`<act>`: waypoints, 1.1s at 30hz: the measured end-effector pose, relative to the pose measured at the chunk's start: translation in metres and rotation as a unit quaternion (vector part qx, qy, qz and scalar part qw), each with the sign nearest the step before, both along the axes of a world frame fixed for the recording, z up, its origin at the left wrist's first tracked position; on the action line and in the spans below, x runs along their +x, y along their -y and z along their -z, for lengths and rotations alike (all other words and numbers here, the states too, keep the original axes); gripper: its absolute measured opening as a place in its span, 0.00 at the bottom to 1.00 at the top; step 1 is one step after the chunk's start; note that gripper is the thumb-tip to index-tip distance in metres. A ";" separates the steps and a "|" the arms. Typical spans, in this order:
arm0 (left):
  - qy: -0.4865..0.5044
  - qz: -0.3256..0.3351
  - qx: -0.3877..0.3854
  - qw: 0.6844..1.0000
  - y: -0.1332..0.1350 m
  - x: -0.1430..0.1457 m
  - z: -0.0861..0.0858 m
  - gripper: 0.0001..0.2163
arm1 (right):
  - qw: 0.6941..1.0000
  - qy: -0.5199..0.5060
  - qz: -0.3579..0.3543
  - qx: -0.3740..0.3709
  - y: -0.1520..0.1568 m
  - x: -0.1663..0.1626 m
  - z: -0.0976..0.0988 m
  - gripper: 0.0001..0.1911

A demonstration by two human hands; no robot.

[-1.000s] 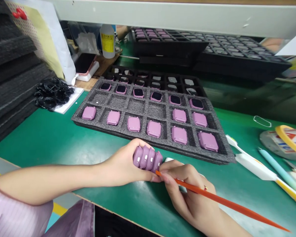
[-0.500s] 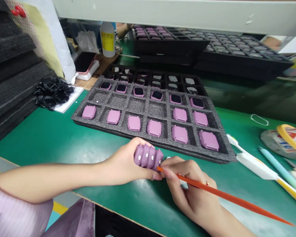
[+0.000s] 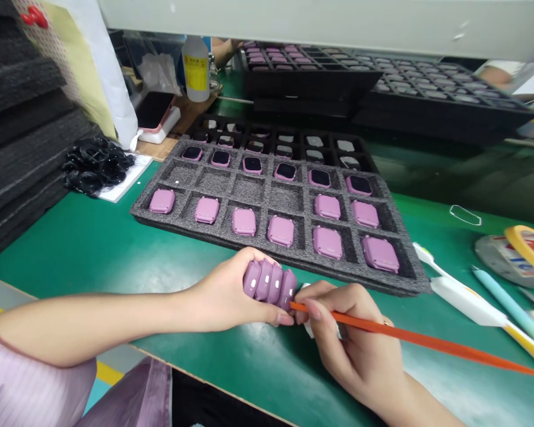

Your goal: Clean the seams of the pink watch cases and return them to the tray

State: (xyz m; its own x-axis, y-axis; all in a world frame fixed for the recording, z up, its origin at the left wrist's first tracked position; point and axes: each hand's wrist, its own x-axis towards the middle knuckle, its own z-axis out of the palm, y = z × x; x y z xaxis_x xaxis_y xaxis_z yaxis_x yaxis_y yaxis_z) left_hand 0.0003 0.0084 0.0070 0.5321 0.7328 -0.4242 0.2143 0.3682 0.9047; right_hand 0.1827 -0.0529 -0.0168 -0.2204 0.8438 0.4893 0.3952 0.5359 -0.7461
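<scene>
Pinched between the thumb and fingers of my left hand is a row of several purple smartwatch cases, stacked face to face with their edges up. My right hand grips a thin orange stick with a pointed far end. The stick's near tip touches or nearly touches the rightmost case. Something white, perhaps a cloth, shows partly under my right fingers. Just beyond my hands lies a dark grey foam tray holding more purple cases, such as one front case; several of its pockets hold nothing.
To the right lie a white-and-yellow brush, a turquoise pen-like tool and a roll of tape. Left are stacked foam trays and a black tangled pile. A bottle and a phone stand behind.
My right hand and the orange stick have moved slightly right, and the stick's far end has risen. My left hand still holds the stacked cases. The whole view has shifted a little.
</scene>
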 end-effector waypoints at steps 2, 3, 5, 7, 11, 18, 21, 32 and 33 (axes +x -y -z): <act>-0.004 0.002 0.001 1.000 0.000 0.000 0.000 0.27 | 1.000 0.009 -0.002 0.003 -0.001 -0.001 0.000 0.08; -0.006 0.003 0.002 1.000 0.000 0.000 0.000 0.27 | 1.000 0.015 -0.004 0.004 -0.001 -0.002 0.000 0.08; -0.007 0.002 0.003 1.000 0.000 0.000 0.000 0.27 | 1.000 0.017 -0.005 0.004 -0.001 -0.002 0.000 0.07; -0.005 0.003 0.004 1.000 0.000 -0.001 0.001 0.27 | 1.000 0.000 0.004 0.000 -0.001 -0.002 0.000 0.07; -0.006 0.005 0.008 1.000 0.001 -0.001 0.002 0.27 | 1.000 -0.009 0.009 -0.002 -0.001 -0.001 0.000 0.07; -0.024 0.010 0.017 1.000 0.000 -0.002 0.001 0.27 | 1.000 0.003 0.006 0.005 -0.001 -0.001 0.000 0.08; -0.023 0.012 0.017 1.000 0.000 -0.001 0.000 0.27 | 1.000 0.014 0.002 0.010 -0.001 -0.002 -0.002 0.08; -0.012 0.016 0.010 1.000 -0.002 0.000 -0.001 0.27 | 0.999 0.027 -0.013 0.012 -0.002 -0.002 -0.003 0.08; -0.015 0.015 0.011 1.000 -0.002 0.000 -0.001 0.27 | 1.000 0.025 -0.012 0.013 -0.002 -0.001 -0.003 0.08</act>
State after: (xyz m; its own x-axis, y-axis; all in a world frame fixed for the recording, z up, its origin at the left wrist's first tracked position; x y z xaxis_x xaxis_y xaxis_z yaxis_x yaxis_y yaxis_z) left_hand 0.0001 0.0103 0.0079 0.5407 0.7263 -0.4244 0.2525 0.3411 0.9055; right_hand 0.1813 -0.0510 -0.0141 -0.2658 0.8252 0.4983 0.4189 0.5644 -0.7113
